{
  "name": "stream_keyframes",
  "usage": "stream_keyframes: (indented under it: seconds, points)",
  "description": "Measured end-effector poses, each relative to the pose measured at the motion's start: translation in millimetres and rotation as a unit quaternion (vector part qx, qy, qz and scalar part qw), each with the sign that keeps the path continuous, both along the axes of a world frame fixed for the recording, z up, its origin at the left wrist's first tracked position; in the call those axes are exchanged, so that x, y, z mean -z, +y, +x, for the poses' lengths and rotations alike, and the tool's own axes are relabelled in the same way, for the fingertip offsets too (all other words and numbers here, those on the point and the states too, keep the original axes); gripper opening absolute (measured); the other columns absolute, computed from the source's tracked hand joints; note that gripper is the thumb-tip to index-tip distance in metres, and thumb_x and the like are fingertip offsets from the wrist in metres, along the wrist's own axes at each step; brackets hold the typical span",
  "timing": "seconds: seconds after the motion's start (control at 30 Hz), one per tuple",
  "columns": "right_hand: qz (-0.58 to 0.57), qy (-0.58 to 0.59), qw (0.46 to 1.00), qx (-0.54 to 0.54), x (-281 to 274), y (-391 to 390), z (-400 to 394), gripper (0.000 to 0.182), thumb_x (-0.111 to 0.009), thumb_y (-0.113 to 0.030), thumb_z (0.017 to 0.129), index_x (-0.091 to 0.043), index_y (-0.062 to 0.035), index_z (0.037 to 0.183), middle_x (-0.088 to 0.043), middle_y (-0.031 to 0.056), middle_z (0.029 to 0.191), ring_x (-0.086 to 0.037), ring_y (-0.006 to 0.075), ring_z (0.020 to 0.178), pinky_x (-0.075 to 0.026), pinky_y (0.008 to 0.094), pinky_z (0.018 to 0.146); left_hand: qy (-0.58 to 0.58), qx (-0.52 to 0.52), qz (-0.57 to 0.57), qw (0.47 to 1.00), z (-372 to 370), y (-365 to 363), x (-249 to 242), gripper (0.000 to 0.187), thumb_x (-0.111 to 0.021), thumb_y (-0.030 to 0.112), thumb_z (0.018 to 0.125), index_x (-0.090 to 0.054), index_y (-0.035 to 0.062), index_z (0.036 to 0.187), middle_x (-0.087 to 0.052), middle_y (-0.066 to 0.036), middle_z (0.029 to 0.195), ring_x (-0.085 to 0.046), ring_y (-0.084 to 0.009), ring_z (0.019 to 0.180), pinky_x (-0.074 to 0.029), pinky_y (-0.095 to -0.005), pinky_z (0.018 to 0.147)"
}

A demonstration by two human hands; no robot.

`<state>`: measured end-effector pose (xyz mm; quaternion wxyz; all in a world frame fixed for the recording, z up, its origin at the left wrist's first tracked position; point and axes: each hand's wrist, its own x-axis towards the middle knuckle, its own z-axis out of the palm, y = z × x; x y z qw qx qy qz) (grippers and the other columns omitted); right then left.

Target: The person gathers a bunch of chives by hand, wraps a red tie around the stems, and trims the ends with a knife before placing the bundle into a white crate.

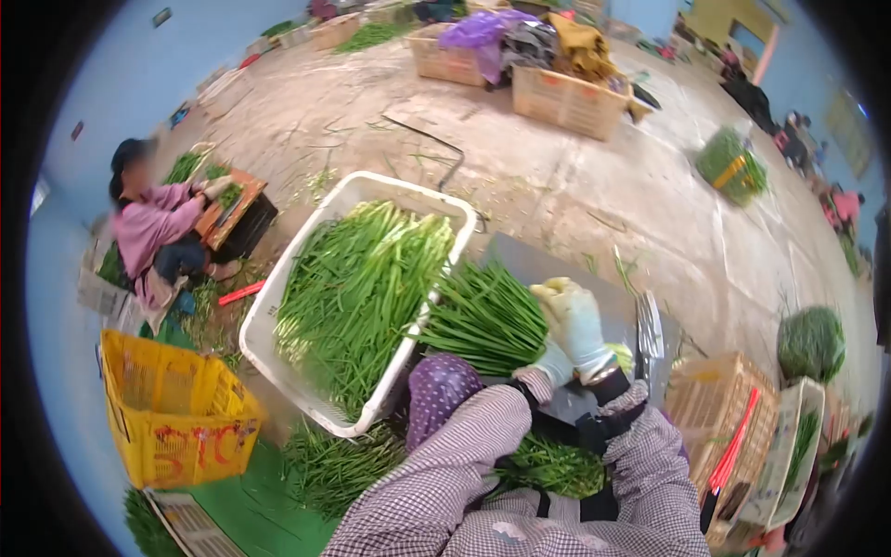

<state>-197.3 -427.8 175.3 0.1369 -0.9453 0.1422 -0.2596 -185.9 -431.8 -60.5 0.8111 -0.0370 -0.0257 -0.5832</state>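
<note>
A thick bunch of long green stalks (pixel 487 318) lies across the grey metal board (pixel 529 260) and reaches over the edge of a white basket. My right hand (pixel 573 320), in a pale glove, is closed at the right end of this bunch. Just below it, my left hand (pixel 555 364), also gloved, is by the same end; its fingers are hidden by the stalks and the other hand. More green stalks (pixel 367 288) fill the white basket (pixel 357 430) to the left. Shiny metal blades or strips (pixel 650 330) lie on the board right of my hands.
A co-worker (pixel 153 218) sits at a small wooden table (pixel 243 200) at left. A yellow basket (pixel 186 450) stands lower left. Wicker crates (pixel 710 399) stand at right, with red straps (pixel 733 441). Loaded crates (pixel 566 100) and a tied green bundle (pixel 730 167) are farther back.
</note>
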Motion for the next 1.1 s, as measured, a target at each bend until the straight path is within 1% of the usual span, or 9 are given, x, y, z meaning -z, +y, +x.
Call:
stream_keyframes:
  seconds: [0.13, 0.2, 0.27, 0.53, 0.7, 0.8, 0.93, 1.0, 1.1]
  points:
    - [-0.075, 0.018, 0.98, -0.183, 30.8, 19.7, 101.2, 0.027, -0.064, -0.012, 0.089, -0.075, -0.0153, 0.114, -0.066, 0.0109, 0.137, -0.067, 0.0311, 0.113, -0.055, 0.0419, 0.093, 0.769, 0.152, -0.194, 0.59, 18.8, 18.6, -61.8, 0.05, -0.061, 0.028, 0.094, -0.058, 0.0153, 0.142, -0.065, -0.008, 0.13, -0.057, -0.0285, 0.126, -0.034, -0.0609, 0.114]
    - [-0.067, 0.051, 0.971, -0.223, 61.4, 25.7, 138.9, 0.029, -0.063, -0.019, 0.091, -0.076, -0.0172, 0.117, -0.063, 0.0112, 0.142, -0.059, 0.0311, 0.13, -0.048, 0.0415, 0.105, 0.934, 0.212, -0.243, 0.155, 31.2, 28.1, -82.7, 0.046, -0.06, 0.027, 0.094, -0.061, 0.0171, 0.138, -0.067, -0.005, 0.123, -0.059, -0.0263, 0.122, -0.034, -0.0611, 0.114]
    - [-0.163, 0.08, 0.948, -0.26, 75.7, 29.7, 163.0, 0.025, -0.062, -0.017, 0.089, -0.075, -0.0134, 0.11, -0.06, 0.0078, 0.145, -0.06, 0.0278, 0.125, -0.047, 0.0438, 0.105, 0.945, 0.059, -0.32, 0.045, 82.6, 23.0, -121.8, 0.062, -0.061, 0.03, 0.094, -0.051, 0.0225, 0.154, -0.055, -0.007, 0.151, -0.041, -0.0331, 0.147, -0.01, -0.069, 0.123]
    - [0.036, -0.121, 0.977, -0.17, -5.5, 17.7, 174.7, 0.011, -0.069, -0.011, 0.089, -0.07, -0.0034, 0.097, -0.071, 0.0128, 0.113, -0.067, 0.0334, 0.105, -0.053, 0.0413, 0.09, 0.9, 0.051, -0.424, -0.083, 235.0, 89.7, -116.4, 0.067, -0.084, 0.046, 0.071, -0.064, 0.0198, 0.13, -0.068, -0.007, 0.124, -0.06, -0.0288, 0.123, -0.022, -0.0703, 0.118]
    - [0.234, -0.195, 0.951, -0.046, -119.8, 42.3, 34.4, 0.006, -0.065, -0.001, 0.093, -0.069, -0.0017, 0.098, -0.068, 0.0129, 0.11, -0.063, 0.0233, 0.107, -0.047, 0.0354, 0.098, 0.963, 0.16, -0.214, 0.037, 11.9, 44.2, -62.3, 0.048, -0.048, 0.018, 0.1, -0.055, 0.0133, 0.147, -0.059, -0.009, 0.141, -0.051, -0.0324, 0.135, -0.023, -0.0668, 0.12]
    - [0.297, -0.247, 0.921, 0.042, -114.3, 49.5, -89.8, 0.011, -0.06, -0.009, 0.099, -0.067, -0.001, 0.102, -0.067, 0.013, 0.111, -0.062, 0.0228, 0.104, -0.047, 0.0356, 0.096, 0.969, -0.069, -0.224, -0.081, 22.3, 42.8, -121.2, 0.049, -0.056, 0.023, 0.099, -0.057, 0.0107, 0.146, -0.053, -0.013, 0.152, -0.046, -0.0316, 0.143, -0.015, -0.0642, 0.124]
    - [0.629, -0.238, 0.739, 0.023, -12.5, 109.0, -184.6, 0.034, -0.062, -0.03, 0.1, -0.066, -0.002, 0.119, -0.071, 0.0184, 0.11, -0.068, 0.0264, 0.093, -0.053, 0.0388, 0.09, 0.971, 0.043, -0.23, -0.045, 10.4, 30.0, -74.5, 0.071, -0.084, 0.06, 0.068, -0.066, 0.019, 0.124, -0.068, -0.007, 0.118, -0.059, -0.0283, 0.121, -0.02, -0.0633, 0.121]
    - [0.188, 0.317, 0.922, 0.118, 124.9, 133.8, -253.3, 0.034, -0.065, -0.032, 0.098, -0.069, -0.0061, 0.119, -0.073, 0.0211, 0.103, -0.071, 0.0316, 0.084, -0.057, 0.041, 0.083, 0.968, 0.015, -0.23, -0.099, 12.0, 31.6, -84.3, 0.073, -0.085, 0.056, 0.067, -0.064, 0.0191, 0.126, -0.067, -0.007, 0.117, -0.06, -0.0281, 0.12, -0.02, -0.0641, 0.121]
    - [0.233, 0.169, 0.93, 0.228, 122.2, 128.7, -234.8, 0.029, -0.07, -0.031, 0.094, -0.072, -0.0087, 0.111, -0.073, 0.0206, 0.094, -0.071, 0.0346, 0.079, -0.057, 0.0431, 0.077, 0.973, -0.007, -0.219, -0.069, 11.6, 30.5, -90.5, 0.077, -0.087, 0.054, 0.064, -0.061, 0.0199, 0.128, -0.066, -0.006, 0.117, -0.061, -0.0272, 0.118, -0.023, -0.065, 0.119]
